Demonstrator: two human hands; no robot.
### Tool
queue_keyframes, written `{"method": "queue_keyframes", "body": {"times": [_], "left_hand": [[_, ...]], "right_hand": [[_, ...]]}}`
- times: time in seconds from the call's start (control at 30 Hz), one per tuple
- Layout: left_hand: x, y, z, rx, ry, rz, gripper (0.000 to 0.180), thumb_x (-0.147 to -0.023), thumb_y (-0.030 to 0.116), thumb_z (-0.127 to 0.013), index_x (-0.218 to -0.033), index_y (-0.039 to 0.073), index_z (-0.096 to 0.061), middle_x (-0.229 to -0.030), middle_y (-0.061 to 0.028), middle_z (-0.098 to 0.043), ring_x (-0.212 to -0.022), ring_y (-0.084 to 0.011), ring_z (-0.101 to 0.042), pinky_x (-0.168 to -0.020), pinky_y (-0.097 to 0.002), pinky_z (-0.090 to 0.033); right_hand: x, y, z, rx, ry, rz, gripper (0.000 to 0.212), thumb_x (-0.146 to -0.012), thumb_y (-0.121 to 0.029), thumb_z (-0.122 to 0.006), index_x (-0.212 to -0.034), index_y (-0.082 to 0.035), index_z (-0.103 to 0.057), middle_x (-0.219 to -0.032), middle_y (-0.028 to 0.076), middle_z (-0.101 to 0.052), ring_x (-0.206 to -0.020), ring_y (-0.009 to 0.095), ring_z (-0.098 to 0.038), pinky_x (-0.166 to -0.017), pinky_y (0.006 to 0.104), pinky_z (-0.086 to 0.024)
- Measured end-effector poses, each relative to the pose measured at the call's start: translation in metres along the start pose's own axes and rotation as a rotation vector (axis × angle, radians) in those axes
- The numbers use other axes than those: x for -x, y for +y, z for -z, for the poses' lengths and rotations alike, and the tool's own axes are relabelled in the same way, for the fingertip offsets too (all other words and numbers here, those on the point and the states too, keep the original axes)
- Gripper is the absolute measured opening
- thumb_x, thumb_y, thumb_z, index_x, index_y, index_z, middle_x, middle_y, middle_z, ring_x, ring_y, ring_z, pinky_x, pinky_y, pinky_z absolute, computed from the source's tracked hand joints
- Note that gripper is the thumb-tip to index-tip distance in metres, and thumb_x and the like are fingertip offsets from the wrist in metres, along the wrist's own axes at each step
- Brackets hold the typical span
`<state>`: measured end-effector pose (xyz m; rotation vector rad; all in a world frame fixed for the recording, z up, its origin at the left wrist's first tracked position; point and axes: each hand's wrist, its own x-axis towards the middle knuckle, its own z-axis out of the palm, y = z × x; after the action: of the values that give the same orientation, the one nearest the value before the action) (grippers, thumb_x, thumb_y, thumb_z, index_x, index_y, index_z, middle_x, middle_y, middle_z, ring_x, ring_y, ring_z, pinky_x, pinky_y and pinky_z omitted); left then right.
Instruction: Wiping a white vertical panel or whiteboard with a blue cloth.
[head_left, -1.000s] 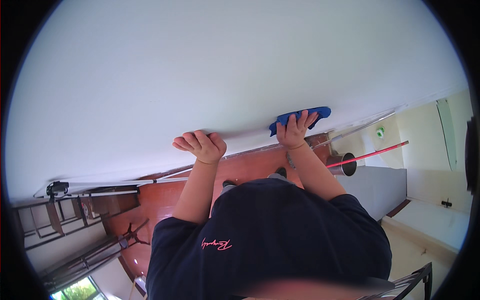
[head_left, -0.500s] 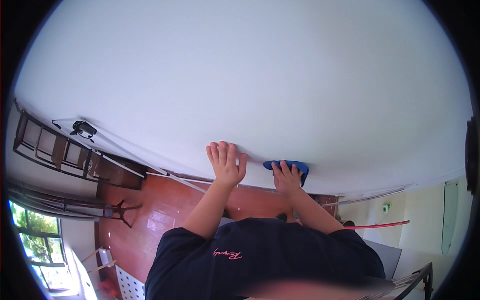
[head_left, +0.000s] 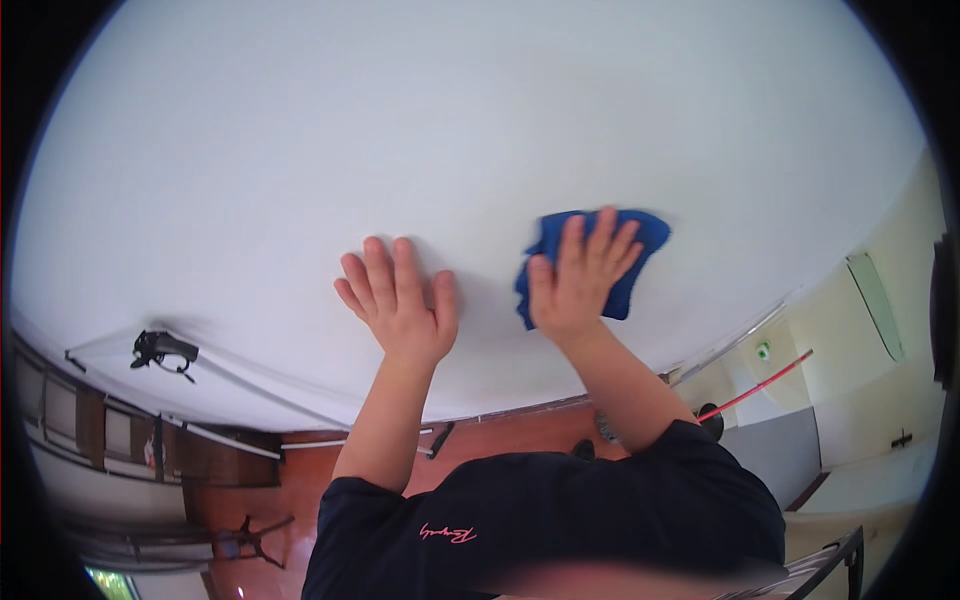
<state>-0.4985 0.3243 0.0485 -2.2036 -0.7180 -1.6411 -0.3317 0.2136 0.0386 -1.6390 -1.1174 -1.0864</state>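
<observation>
A blue cloth lies spread against a large white wall. My right hand holds it pressed there, palm down on it with the fingers fanned out. Part of the cloth shows beyond the fingertips and past the thumb; the rest is hidden under the palm. To the left, my left hand rests flat on the bare white surface, fingers stretched and spread, with nothing in it.
At left, a black device is fixed by pale poles near the wall. Below are a dark wooden shelf unit and a reddish floor. A red rod and a grey panel stand at right.
My right hand has moved up the wall with the cloth, which now shows more spread out. My left hand has shifted left in view, and the whole view has tilted.
</observation>
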Motion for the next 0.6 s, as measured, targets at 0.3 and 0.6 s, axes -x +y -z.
{"method": "queue_keyframes", "body": {"times": [0.3, 0.6], "left_hand": [[0.007, -0.017, -0.014, -0.040, 0.120, -0.081, 0.056, -0.094, 0.036, -0.044, -0.138, 0.001, -0.044, -0.150, -0.0190, -0.030, -0.143, -0.0384, -0.014, -0.114, -0.0499, 0.000], [0.007, -0.015, -0.021, -0.038, 0.123, -0.092, 0.056, -0.095, 0.036, -0.044, -0.138, 0.001, -0.044, -0.150, -0.0196, -0.030, -0.143, -0.0393, -0.015, -0.114, -0.0502, 0.000]], "right_hand": [[-0.003, -0.016, -0.011, 0.117, -0.010, 0.126, 0.057, -0.091, -0.041, -0.051, -0.140, -0.014, -0.045, -0.151, 0.018, -0.030, -0.142, 0.043, -0.014, -0.111, 0.0573, -0.004], [-0.009, -0.044, -0.028, 0.051, 0.159, -0.081, 0.058, -0.092, -0.034, -0.047, -0.143, -0.006, -0.038, -0.150, 0.024, -0.026, -0.141, 0.047, -0.013, -0.110, 0.0596, -0.003]]}}
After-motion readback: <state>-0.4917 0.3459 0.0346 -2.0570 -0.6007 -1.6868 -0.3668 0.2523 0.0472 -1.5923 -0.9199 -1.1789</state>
